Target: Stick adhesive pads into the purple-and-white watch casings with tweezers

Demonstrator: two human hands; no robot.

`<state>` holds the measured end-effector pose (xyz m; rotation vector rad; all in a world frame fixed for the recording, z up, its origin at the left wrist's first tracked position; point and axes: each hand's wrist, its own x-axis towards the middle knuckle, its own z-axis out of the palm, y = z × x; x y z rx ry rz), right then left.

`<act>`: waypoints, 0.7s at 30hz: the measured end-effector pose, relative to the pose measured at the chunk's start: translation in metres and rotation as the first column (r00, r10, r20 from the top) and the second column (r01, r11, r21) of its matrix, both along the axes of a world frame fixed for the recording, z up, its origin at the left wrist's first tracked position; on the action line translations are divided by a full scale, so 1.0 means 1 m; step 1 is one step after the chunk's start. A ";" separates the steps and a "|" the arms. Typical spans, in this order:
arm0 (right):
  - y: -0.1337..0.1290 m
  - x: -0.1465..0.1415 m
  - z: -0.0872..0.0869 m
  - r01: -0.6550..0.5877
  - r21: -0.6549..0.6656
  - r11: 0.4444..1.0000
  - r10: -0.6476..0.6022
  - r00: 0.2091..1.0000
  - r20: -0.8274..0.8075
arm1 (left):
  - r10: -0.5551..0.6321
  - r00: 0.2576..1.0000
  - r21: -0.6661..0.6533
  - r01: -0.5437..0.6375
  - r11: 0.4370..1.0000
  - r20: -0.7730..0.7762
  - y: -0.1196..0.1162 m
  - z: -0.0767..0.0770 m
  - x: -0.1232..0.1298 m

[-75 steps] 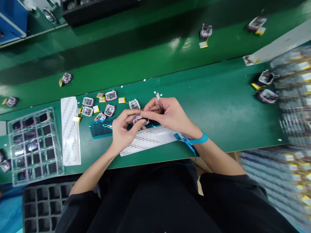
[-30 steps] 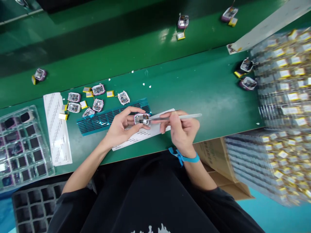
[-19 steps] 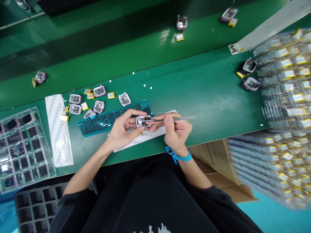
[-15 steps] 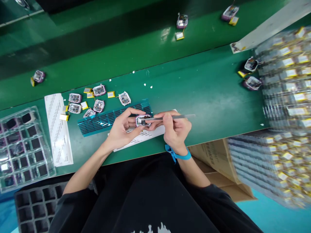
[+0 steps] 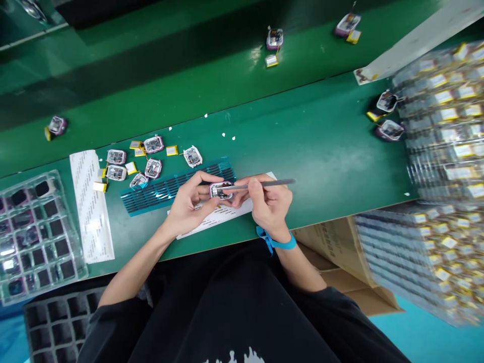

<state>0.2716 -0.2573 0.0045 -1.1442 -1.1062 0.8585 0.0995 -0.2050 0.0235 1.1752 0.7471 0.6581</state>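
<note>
My left hand [image 5: 192, 201] grips a small open watch-like case [image 5: 221, 190] with circuitry inside, holding it by its left side between thumb and fingers. In my right hand [image 5: 270, 201] is a pair of metal tweezers [image 5: 274, 182], pinched between thumb and fingers. Their tip reaches over the circuitry in the case; whether it touches cannot be seen. Some right fingers rest near the case's right edge. Beneath the hands lies a white printed strip [image 5: 212, 222]. Just behind them is a blue strip sheet with dark slots [image 5: 151, 199].
Several open cases [image 5: 153, 144] with yellow-edged batteries [image 5: 172, 150] lie left of centre. A clear tray of cases [image 5: 45, 227] stands at the left, beside a white paper strip [image 5: 91, 212]. Stacked clear trays [image 5: 449, 136] fill the right side. A cardboard box [image 5: 340, 247] sits below the table edge.
The tweezers and my right hand have shifted slightly left with the view. Both hands keep their grip, and the case stays between them.
</note>
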 end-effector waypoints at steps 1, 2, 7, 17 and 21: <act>-0.001 0.000 -0.001 -0.007 0.008 1.000 0.006 1.000 0.010 | 0.006 1.000 -0.023 -0.006 1.000 0.004 0.000 0.000 0.000; -0.002 0.000 -0.002 -0.011 0.012 1.000 0.011 1.000 0.028 | 0.014 1.000 -0.043 -0.013 0.999 0.005 0.001 0.000 0.000; -0.002 0.022 0.004 -0.052 0.051 0.997 0.044 0.989 0.141 | 0.018 1.000 -0.004 -0.018 1.000 -0.018 0.003 -0.001 -0.001; 0.049 0.091 0.008 -0.333 -0.105 0.937 0.339 0.794 0.504 | 0.140 0.916 0.625 0.138 0.768 -0.375 0.013 -0.010 -0.008; 0.053 0.092 -0.003 -0.415 -0.156 0.896 0.437 0.768 0.468 | 0.127 0.868 0.722 0.309 0.619 -0.480 0.015 -0.019 -0.004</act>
